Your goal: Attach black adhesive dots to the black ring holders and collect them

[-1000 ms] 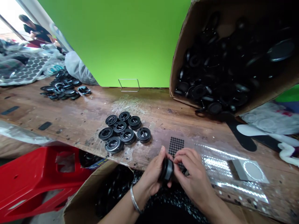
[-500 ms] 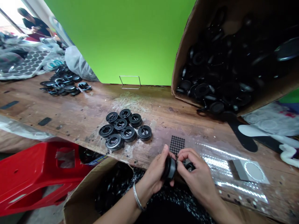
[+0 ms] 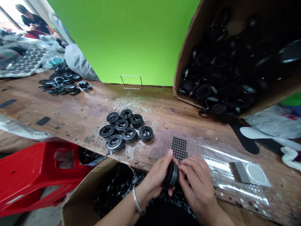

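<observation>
My left hand [image 3: 160,175], with a silver bangle at its wrist, is closed around a black round part [image 3: 171,175] with a ridged rim, tilted on its side over the table's front edge. My right hand [image 3: 197,179] has its fingers bent and pressed together at the right face of that part; whatever they pinch is hidden. Just beyond the hands lies a sheet of small dark dots [image 3: 180,147] on clear film. Several black round parts [image 3: 121,125] sit grouped on the wooden table [image 3: 162,110] to the left.
An open carton [image 3: 185,53] of black parts stands at the back right beside a green panel [image 3: 131,40]. A red stool [image 3: 25,169] and another carton [image 3: 82,188] are below left. More black parts [image 3: 62,83] are heaped at the back left, and a person [image 3: 33,20] is beyond.
My right hand has turned, its fingers now more bunched against the part, and the dark piece visible under them is mostly hidden. Both hands are slightly lower.
</observation>
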The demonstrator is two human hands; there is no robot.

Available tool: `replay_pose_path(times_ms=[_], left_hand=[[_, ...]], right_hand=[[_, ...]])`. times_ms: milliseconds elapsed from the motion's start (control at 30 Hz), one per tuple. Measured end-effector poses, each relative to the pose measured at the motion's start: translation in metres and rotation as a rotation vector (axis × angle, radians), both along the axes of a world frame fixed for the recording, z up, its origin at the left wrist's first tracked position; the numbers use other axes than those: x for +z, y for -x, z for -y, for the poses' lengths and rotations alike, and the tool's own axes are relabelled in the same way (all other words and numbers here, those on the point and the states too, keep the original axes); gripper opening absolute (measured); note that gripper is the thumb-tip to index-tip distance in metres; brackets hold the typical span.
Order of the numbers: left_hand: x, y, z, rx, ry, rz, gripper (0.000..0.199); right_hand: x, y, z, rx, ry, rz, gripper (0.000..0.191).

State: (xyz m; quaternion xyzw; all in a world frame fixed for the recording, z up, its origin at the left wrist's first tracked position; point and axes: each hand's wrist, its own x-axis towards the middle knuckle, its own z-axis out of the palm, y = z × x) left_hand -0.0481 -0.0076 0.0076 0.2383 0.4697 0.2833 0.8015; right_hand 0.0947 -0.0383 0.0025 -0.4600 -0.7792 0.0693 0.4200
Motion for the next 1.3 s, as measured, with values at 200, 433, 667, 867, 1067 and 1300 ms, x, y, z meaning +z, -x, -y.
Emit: replay_pose_path(times_ms=[200, 433, 667, 867, 1067, 1300], left_hand=[[-0.001, -0.004, 0.005, -0.077, 0.026, -0.005, 0.059], [0.000, -0.011, 0.005, -0.013, 0.029, -0.031, 0.057], [-0.002, -0.012, 0.005, 0.033, 0.031, -0.019, 0.055], [-0.003, -0.013, 0.006, 0.114, 0.064, 0.008, 0.055], [-0.004, 0.000, -0.001, 0.127, -0.002, -0.049, 0.051], [-0.005, 0.016, -0.009, 0.170, -0.054, 0.025, 0.049]], right_hand=[[0.004, -0.004, 0.007, -0.066, 0.463, -0.212, 0.012], [0.007, -0.012, 0.002, -0.114, 0.598, -0.346, 0.015], [0.004, -0.007, 0.002, -0.110, 0.417, -0.177, 0.012], [-0.004, -0.006, 0.011, -0.061, 0.122, -0.012, 0.022], [-0.003, -0.009, 0.012, 0.054, 0.126, 0.140, 0.040], [-0.025, -0.053, -0.043, -0.173, 0.399, 0.094, 0.012]])
